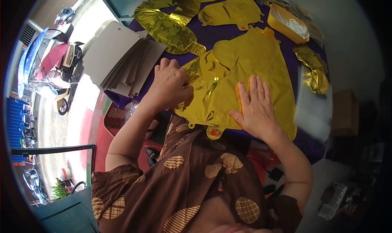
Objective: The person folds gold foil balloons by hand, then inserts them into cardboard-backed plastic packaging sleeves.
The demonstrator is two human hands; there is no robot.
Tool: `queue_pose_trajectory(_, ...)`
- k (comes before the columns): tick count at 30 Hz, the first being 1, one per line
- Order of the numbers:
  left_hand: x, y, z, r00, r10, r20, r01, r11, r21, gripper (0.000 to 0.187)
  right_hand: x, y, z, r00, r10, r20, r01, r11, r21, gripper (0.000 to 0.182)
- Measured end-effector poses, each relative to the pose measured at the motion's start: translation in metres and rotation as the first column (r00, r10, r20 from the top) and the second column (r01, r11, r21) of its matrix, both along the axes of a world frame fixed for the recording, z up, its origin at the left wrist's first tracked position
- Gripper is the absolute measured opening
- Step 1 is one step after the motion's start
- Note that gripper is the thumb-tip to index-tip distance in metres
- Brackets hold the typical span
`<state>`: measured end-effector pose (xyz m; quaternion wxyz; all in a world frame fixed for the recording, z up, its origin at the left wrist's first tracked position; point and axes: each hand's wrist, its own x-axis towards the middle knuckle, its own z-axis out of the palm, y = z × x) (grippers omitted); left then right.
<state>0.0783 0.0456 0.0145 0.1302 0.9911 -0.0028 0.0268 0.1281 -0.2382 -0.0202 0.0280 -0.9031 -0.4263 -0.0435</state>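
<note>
A flat gold foil balloon (pixel 261 57) lies spread over the purple-covered table in front of me, with small tabs along its near edge. My left hand (pixel 169 84) is closed at the balloon's left side, fingers curled and pinching its foil. My right hand (pixel 258 108) presses flat on the balloon, fingers stretched out, with a bit of something orange showing beside the index finger. A round tab with a red mark (pixel 214 132) hangs over the table's near edge.
More gold foil balloons (pixel 167 26) lie at the back. A stack of grey cards (pixel 110 55) stands at left. A yellow tub (pixel 286 22) with white pieces and crumpled gold foil (pixel 312 71) are at right. Below left is a red basket (pixel 116 116).
</note>
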Motion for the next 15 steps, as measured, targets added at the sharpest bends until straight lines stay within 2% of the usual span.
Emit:
queue_pose_trajectory(3,0.002,0.005,-0.006,0.997,-0.025,0.070,0.026,1.000,-0.013,0.016,-0.001,0.000,0.003,1.000,-0.004,-0.013,0.004,1.000,-0.002,0.085)
queue_pose_trajectory(6,0.003,0.005,0.009,0.998,-0.031,0.057,0.038,0.989,-0.140,0.015,0.000,0.000,0.000,1.000,-0.001,0.014,0.001,1.000,-0.001,0.085)
queue_pose_trajectory(7,0.005,0.006,0.017,0.999,-0.051,0.012,0.052,0.986,-0.158,0.018,0.000,0.000,0.000,1.000,-0.003,0.013,0.003,1.000,-0.002,0.085)
queue_pose_trajectory(10,0.010,0.005,0.035,0.965,-0.043,-0.258,-0.088,0.875,-0.477,0.022,0.000,0.000,0.000,1.000,-0.005,0.012,0.005,1.000,-0.001,0.085)
queue_pose_trajectory(11,0.012,0.005,0.041,0.965,-0.119,-0.233,-0.010,0.873,-0.488,0.025,0.000,0.000,0.000,1.000,-0.005,0.011,0.005,1.000,0.001,0.085)
queue_pose_trajectory(14,0.015,-0.001,0.047,0.957,-0.219,-0.190,0.054,0.778,-0.625,0.014,0.000,0.000,-0.001,1.000,-0.011,0.018,0.011,1.000,0.015,0.085)
queue_pose_trajectory(15,0.017,-0.004,0.050,0.949,-0.249,-0.191,0.074,0.769,-0.635,0.015,-0.001,0.000,-0.002,1.000,-0.014,0.022,0.013,1.000,0.020,0.085)
